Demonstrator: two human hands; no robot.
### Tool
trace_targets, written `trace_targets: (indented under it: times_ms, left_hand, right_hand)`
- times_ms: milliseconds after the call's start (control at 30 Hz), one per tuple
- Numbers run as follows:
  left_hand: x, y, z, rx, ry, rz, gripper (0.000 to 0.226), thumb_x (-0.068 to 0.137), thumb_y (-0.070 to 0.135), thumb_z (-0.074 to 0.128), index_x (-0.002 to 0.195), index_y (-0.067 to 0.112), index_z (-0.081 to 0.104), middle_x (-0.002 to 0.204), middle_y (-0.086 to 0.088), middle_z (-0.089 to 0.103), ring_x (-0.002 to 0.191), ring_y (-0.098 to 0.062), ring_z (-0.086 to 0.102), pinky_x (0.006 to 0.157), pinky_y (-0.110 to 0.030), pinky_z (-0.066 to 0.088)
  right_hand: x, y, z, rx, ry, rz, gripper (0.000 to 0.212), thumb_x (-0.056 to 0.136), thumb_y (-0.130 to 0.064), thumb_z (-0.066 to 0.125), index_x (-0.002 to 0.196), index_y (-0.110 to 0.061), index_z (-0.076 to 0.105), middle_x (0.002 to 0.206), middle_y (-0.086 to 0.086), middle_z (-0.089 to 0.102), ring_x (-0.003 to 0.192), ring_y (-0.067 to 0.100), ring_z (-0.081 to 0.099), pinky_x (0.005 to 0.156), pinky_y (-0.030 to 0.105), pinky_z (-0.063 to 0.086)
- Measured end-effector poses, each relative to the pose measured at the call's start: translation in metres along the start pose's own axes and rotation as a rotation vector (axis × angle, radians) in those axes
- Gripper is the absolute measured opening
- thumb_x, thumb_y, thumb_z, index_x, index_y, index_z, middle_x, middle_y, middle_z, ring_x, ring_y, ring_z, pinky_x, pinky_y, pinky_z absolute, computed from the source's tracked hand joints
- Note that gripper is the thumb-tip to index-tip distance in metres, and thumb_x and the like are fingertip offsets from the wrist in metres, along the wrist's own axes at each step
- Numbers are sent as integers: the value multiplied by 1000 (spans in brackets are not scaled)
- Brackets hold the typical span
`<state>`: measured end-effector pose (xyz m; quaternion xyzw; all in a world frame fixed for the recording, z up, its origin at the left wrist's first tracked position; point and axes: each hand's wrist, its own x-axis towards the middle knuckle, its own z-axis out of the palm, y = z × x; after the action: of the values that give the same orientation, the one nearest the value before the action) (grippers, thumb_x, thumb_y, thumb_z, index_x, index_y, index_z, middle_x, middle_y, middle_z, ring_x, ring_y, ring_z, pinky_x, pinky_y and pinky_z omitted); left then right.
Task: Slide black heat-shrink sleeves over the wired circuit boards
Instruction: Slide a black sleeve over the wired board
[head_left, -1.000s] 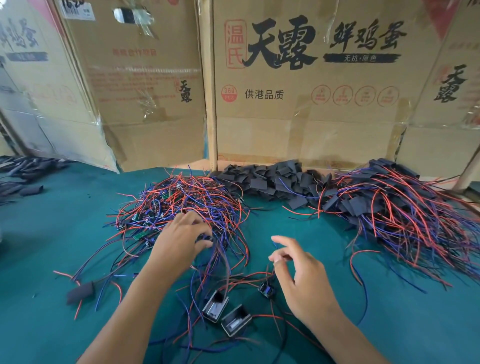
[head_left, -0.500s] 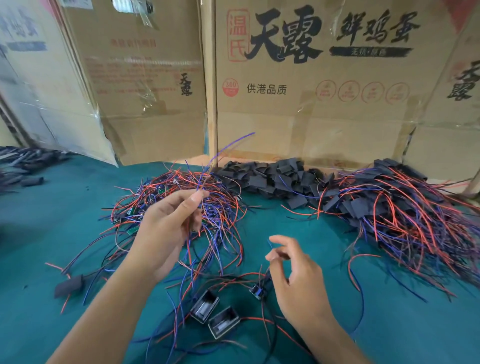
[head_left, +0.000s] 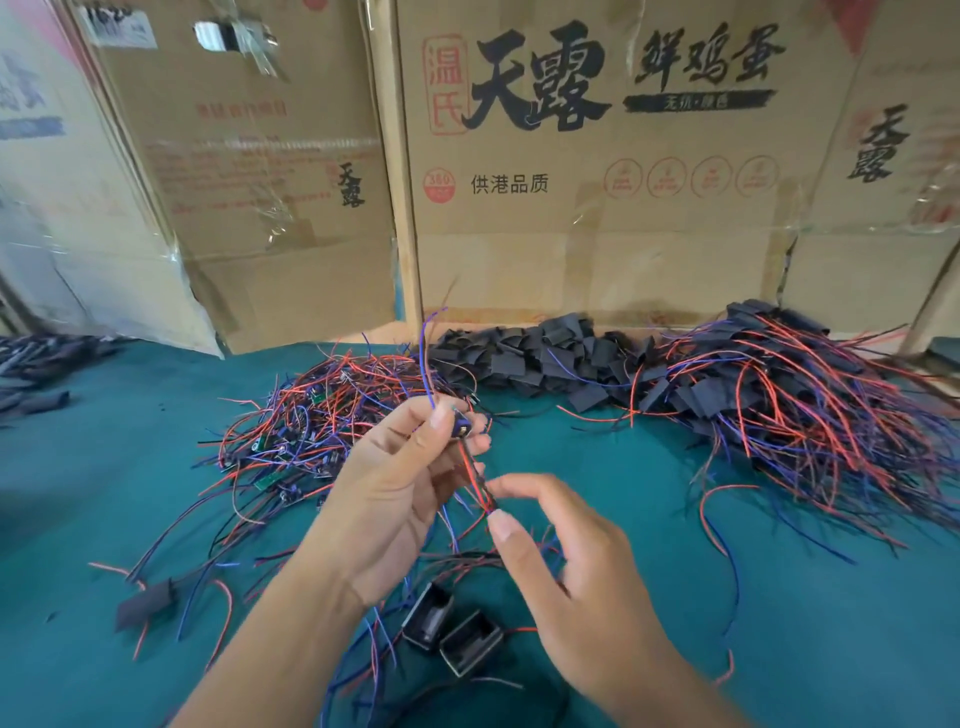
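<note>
My left hand (head_left: 400, 488) is raised above the green table and pinches a small wired circuit board (head_left: 461, 429) between thumb and fingers; its blue wire sticks up and its red and blue wires (head_left: 475, 480) hang down. My right hand (head_left: 566, 566) pinches those hanging wires between thumb and forefinger just below the board. A heap of bare wired boards (head_left: 332, 421) lies behind my left hand. Loose black heat-shrink sleeves (head_left: 540, 358) are piled at the back. Two open black sleeves (head_left: 452, 631) lie under my hands.
A heap of sleeved boards with red and blue wires (head_left: 789, 410) fills the right side. One sleeved piece (head_left: 145, 608) lies at the left front. More dark sleeves (head_left: 36, 364) sit far left. Cardboard boxes (head_left: 597, 182) wall the back of the green table (head_left: 805, 623).
My left hand lifted a wired board out of the heap and brought it toward the middle. My right hand rose from the table and took hold of its hanging wires.
</note>
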<state>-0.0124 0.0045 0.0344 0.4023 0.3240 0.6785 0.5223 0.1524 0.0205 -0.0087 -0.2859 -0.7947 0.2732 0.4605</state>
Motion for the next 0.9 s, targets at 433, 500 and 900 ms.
trace_targets:
  times_ms: [433, 500, 900]
  left_hand:
    - [1, -18, 4, -13, -2, -54, 25, 84, 19, 65, 105, 7, 70, 106, -14, 72, 83, -18, 70, 75, -25, 57]
    - [2, -23, 6, -12, 13, -53, 11, 80, 20, 68, 88, 13, 71, 93, -12, 71, 74, -16, 67, 70, -23, 56]
    - [3, -38, 2, 148, 20, -86, 29, 73, 29, 78, 85, 6, 67, 85, -11, 68, 71, -14, 59, 71, -26, 49]
  right_hand:
    - [6, 9, -7, 42, 66, 68, 10, 92, -35, 56, 85, -28, 59, 62, -9, 55, 54, 7, 46, 54, 19, 38]
    - [6, 11, -10, 37, 47, 84, 9, 92, -30, 58, 85, -27, 61, 61, -8, 55, 52, 5, 46, 53, 16, 36]
    - [10, 21, -17, 34, -2, 182, 12, 93, -23, 62, 81, -28, 62, 60, 5, 52, 51, 3, 38, 50, 17, 32]
